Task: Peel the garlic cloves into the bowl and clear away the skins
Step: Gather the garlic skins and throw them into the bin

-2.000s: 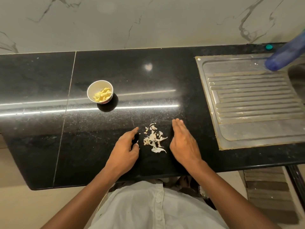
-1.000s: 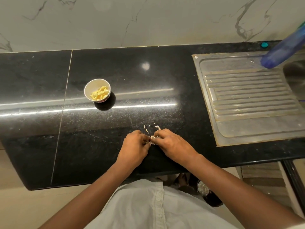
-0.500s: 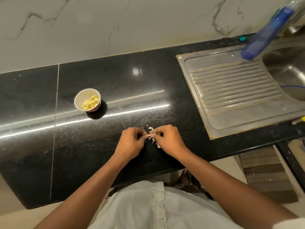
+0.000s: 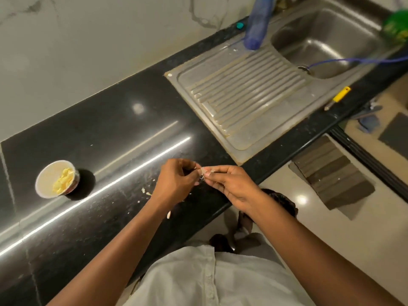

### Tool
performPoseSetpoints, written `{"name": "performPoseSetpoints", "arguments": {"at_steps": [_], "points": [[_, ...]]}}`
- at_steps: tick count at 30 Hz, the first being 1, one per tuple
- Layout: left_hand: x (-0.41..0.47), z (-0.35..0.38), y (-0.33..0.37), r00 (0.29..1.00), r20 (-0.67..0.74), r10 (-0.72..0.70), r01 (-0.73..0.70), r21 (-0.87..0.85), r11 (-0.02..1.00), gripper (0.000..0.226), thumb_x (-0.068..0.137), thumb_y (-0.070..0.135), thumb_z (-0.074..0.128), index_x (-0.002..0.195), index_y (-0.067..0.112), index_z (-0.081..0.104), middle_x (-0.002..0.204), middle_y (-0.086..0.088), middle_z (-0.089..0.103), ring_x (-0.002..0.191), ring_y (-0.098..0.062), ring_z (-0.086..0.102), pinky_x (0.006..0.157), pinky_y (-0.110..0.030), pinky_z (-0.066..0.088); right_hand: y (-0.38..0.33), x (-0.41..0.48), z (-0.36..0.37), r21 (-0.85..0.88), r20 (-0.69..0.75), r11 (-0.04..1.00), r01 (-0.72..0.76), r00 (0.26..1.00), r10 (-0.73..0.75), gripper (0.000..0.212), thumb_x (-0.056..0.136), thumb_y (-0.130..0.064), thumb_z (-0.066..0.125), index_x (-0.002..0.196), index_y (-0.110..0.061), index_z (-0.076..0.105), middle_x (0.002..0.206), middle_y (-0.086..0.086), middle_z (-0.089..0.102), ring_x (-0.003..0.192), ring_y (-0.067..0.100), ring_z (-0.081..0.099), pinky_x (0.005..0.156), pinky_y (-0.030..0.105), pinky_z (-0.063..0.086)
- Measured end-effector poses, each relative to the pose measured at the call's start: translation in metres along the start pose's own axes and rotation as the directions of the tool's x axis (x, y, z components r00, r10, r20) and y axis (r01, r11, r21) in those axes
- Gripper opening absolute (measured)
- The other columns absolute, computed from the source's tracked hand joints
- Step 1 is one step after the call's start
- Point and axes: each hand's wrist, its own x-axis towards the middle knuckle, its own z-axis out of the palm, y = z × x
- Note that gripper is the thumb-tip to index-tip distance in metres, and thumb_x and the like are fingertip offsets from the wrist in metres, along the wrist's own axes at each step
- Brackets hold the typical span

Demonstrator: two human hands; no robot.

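Over a black counter's (image 4: 88, 133) front edge, the fingers (image 4: 217, 170) of the right hand (image 4: 231, 184) and left hand (image 4: 176, 182) pinch a small wad of garlic skins (image 4: 202, 172) between their tips. Papery and near weightless, the skins would likely crumble or drift, so a closed pinch suits them. Loose scraps (image 4: 146, 192) lie on the counter below, and peeled cloves (image 4: 63, 181) sit in the bowl (image 4: 44, 173) well to the left.

The draining board (image 4: 242, 96) sits in the countertop (image 4: 99, 120). The sink basin (image 4: 326, 40) lies to the board's right, and a bottle (image 4: 257, 23) rests on its far right corner. Well left of the board stands the bowl (image 4: 45, 173), with cloves (image 4: 63, 181) in it. Just before the board's near corner the left hand (image 4: 176, 182) and right hand (image 4: 229, 184) meet, pinching what seems a skin (image 4: 202, 172) between them.
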Motion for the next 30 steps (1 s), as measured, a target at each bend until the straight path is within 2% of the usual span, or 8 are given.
{"name": "performPoseSetpoints", "arguments": {"at_steps": [5, 12, 16, 19, 22, 24, 27, 30], "points": [[0.021, 0.08, 0.044, 0.972, 0.214, 0.093, -0.096, 0.006, 0.995, 0.009, 0.094, 0.017, 0.076, 0.091, 0.024, 0.08, 0.085, 0.007, 0.08, 0.082, -0.009, 0.078, 0.08, -0.035, 0.064, -0.002, -0.033, -0.076, 0.233, -0.207, 0.968, 0.091, 0.978, -0.042, 0.016, 0.097, 0.007, 0.067, 0.104, -0.002, 0.078, 0.102, 0.015, 0.081, 0.092, 0.015, 0.079, 0.083, 0.021, 0.063], [0.029, 0.227, 0.074, 0.874, 0.462, 0.15, -0.197, 0.055, 0.979, 0.019, 0.09, 0.003, 0.075, 0.084, 0.02, 0.079, 0.075, 0.008, 0.078, 0.07, -0.004, 0.075, 0.067, -0.022, 0.059, 0.024, -0.082, -0.2, 0.385, -0.469, 0.9, 0.206, 0.883, -0.001, 0.016, 0.098, 0.007, 0.064, 0.104, 0.001, 0.078, 0.096, 0.013, 0.081, 0.085, 0.016, 0.079, 0.079, 0.02, 0.063], [0.039, 0.31, 0.055, 0.851, 0.525, 0.034, -0.098, 0.096, 0.991, 0.019, 0.092, 0.007, 0.076, 0.088, 0.025, 0.08, 0.082, 0.006, 0.08, 0.075, -0.01, 0.078, 0.075, -0.028, 0.065, 0.063, -0.077, -0.262, 0.445, -0.595, 0.868, 0.22, 0.797, 0.103, 0.015, 0.095, 0.01, 0.068, 0.107, 0.008, 0.076, 0.101, 0.02, 0.079, 0.089, 0.023, 0.078, 0.078, 0.023, 0.063], [0.06, 0.376, 0.024, 0.84, 0.536, -0.081, -0.014, 0.171, 0.985, 0.019, 0.092, 0.005, 0.076, 0.09, 0.024, 0.08, 0.082, 0.009, 0.078, 0.076, -0.012, 0.077, 0.072, -0.023, 0.063, 0.102, -0.045, -0.309, 0.476, -0.659, 0.858, 0.195, 0.725, 0.201, 0.017, 0.092, 0.013, 0.067, 0.107, 0.01, 0.074, 0.102, 0.026, 0.078, 0.093, 0.033, 0.077, 0.088, 0.034, 0.064], [0.087, 0.433, -0.017, 0.816, 0.505, -0.28, 0.196, 0.213, 0.957, 0.019, 0.094, 0.0, 0.073, 0.089, 0.018, 0.076, 0.084, -0.001, 0.077, 0.078, -0.022, 0.076, 0.07, -0.022, 0.062, 0.14, 0.003, -0.348, 0.483, -0.7, 0.865, 0.133, 0.652, 0.291, 0.02, 0.087, 0.017, 0.067, 0.1, 0.006, 0.078, 0.097, 0.024, 0.079, 0.089, 0.035, 0.077, 0.091, 0.041, 0.064], [0.107, 0.469, -0.047, 0.799, 0.443, -0.407, 0.325, 0.253, 0.912, 0.009, 0.093, 0.002, 0.075, 0.099, 0.007, 0.078, 0.097, -0.011, 0.078, 0.08, -0.025, 0.075, 0.071, -0.024, 0.064, 0.165, 0.036, -0.373, 0.473, -0.707, 0.878, 0.068, 0.624, 0.332, 0.019, 0.089, 0.015, 0.066, 0.101, 0.004, 0.077, 0.092, 0.018, 0.079, 0.081, 0.026, 0.078, 0.083, 0.037, 0.065], [0.137, 0.509, -0.097, 0.77, 0.363, -0.524, 0.455, 0.263, 0.851, 0.017, 0.093, -0.004, 0.071, 0.109, -0.001, 0.077, 0.098, -0.013, 0.075, 0.067, -0.016, 0.067, 0.051, -0.016, 0.057, 0.201, 0.084, -0.402, 0.455, -0.699, 0.89, -0.013, 0.614, 0.366, 0.019, 0.097, 0.009, 0.061, 0.101, -0.005, 0.071, 0.086, 0.006, 0.072, 0.07, 0.013, 0.073, 0.063, 0.024, 0.062], [0.163, 0.539, -0.141, 0.701, 0.296, -0.649, 0.611, 0.22, 0.761, 0.02, 0.094, -0.006, 0.071, 0.113, -0.005, 0.074, 0.101, -0.017, 0.072, 0.083, -0.027, 0.07, 0.077, -0.035, 0.064, 0.243, 0.13, -0.426, 0.457, -0.71, 0.886, -0.08, 0.568, 0.417, 0.018, 0.09, -0.001, 0.069, 0.106, -0.004, 0.076, 0.102, 0.013, 0.076, 0.094, 0.029, 0.075, 0.085, 0.038, 0.066]]}}
